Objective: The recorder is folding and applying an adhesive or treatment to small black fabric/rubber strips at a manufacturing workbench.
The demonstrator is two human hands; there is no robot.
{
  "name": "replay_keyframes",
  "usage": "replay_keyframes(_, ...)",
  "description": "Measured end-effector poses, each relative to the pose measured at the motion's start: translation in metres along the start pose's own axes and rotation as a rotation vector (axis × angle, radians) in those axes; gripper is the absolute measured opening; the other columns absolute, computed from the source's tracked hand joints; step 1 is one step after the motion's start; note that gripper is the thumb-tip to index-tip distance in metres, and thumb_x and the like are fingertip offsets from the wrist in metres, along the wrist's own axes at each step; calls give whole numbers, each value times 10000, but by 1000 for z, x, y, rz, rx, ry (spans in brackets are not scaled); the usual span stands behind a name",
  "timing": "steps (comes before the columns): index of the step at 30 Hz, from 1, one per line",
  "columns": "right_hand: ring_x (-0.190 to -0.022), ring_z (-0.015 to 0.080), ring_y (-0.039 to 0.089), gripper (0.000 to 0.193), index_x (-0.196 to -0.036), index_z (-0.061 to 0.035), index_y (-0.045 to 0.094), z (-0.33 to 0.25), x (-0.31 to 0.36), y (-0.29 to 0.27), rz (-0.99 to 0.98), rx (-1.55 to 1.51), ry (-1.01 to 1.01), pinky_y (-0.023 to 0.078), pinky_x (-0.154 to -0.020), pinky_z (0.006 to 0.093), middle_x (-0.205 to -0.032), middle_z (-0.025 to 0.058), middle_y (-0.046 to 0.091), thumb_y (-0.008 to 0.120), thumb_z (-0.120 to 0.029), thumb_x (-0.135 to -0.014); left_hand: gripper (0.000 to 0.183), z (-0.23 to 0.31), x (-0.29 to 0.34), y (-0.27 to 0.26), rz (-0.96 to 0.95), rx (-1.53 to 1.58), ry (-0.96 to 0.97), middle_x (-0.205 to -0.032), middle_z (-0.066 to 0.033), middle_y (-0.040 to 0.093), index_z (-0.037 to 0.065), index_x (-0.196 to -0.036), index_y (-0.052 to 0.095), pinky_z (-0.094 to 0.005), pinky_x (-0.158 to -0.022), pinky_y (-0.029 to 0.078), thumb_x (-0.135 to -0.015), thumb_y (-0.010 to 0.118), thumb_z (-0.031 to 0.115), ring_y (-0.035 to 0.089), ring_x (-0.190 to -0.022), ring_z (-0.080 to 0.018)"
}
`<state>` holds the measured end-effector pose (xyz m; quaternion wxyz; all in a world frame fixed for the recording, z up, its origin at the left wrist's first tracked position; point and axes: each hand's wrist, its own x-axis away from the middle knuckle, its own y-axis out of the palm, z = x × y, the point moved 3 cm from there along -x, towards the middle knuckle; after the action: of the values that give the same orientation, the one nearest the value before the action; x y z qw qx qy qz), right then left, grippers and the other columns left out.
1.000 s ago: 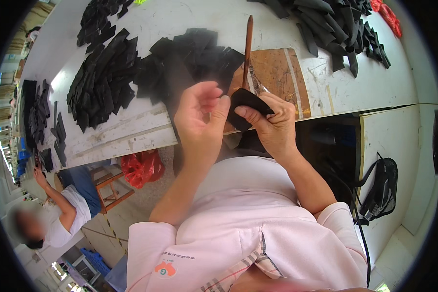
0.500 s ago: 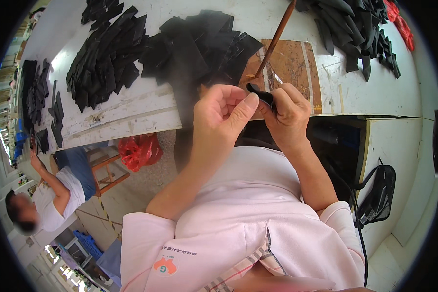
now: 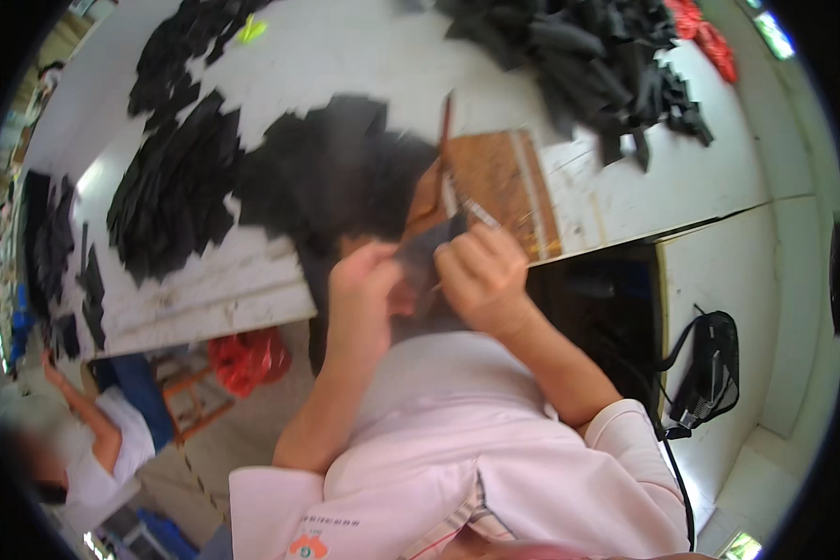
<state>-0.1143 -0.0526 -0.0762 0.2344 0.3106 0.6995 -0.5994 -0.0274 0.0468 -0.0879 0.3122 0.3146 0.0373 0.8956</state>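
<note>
Between my hands a flat black fabric piece (image 3: pixel 424 254) is spread, close to the table's front edge. My right hand (image 3: pixel 483 277) has its fingers closed on the piece's right side. My left hand (image 3: pixel 368 291) is smeared by motion, its fingers curled at the piece's left edge. Just beyond lies a brown wooden board (image 3: pixel 504 168) with worn, marked patches. A reddish-brown stick (image 3: pixel 446 135) stands up at the board's left side, and a slim pale tool (image 3: pixel 476 211) lies by my right fingers. A wide pile of black pieces (image 3: pixel 331 173) covers the table left of the board.
More black pieces lie in heaps at the left (image 3: pixel 175 191) and far right (image 3: pixel 593 61) of the white table (image 3: pixel 345 56). Below the table are a red plastic bag (image 3: pixel 250 359) and a wooden stool (image 3: pixel 192 406). A black mesh pouch (image 3: pixel 709 373) hangs at right. Another person (image 3: pixel 112 429) sits at left.
The black piece, folded small before, is now opened out between my hands. Both hands are lower and further left in the picture, and the whole view has shifted.
</note>
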Motion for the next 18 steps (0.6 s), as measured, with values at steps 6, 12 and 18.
replay_keyframes(6, -643, 199, 544, 263, -752, -15, 555, -5, -3, -15, -224, -684, 565, 452, -540, 289, -699, 62, 488, 714, -177, -620, 15, 5, 2, -6, 115, -330, 484, -655, -3, 546, 7, -785, 543, -162, -433, 381, -795, 543, 17, 472, -499, -38)
replay_keyframes(12, -655, 224, 557, 224, -894, -11, 552, -4, -5, -11, -69, -633, 464, 466, -540, 290, -765, 90, 512, 642, -68, -697, 69, 9, 15, 11, 104, -614, 742, -644, -104, 565, -4, -760, 571, -252, -522, 422, -698, 598, -19, 546, -568, -131)
replay_keyframes(18, -612, 225, 525, 175, -793, -28, 554, -8, -3, 12, -84, -336, 367, 444, -507, 309, -698, 83, 475, 606, -32, -626, 83, 2, 7, 4, 245, -664, 893, -621, -4, 522, -17, -791, 537, -164, -406, 334, -741, 561, -79, 420, -466, -17)
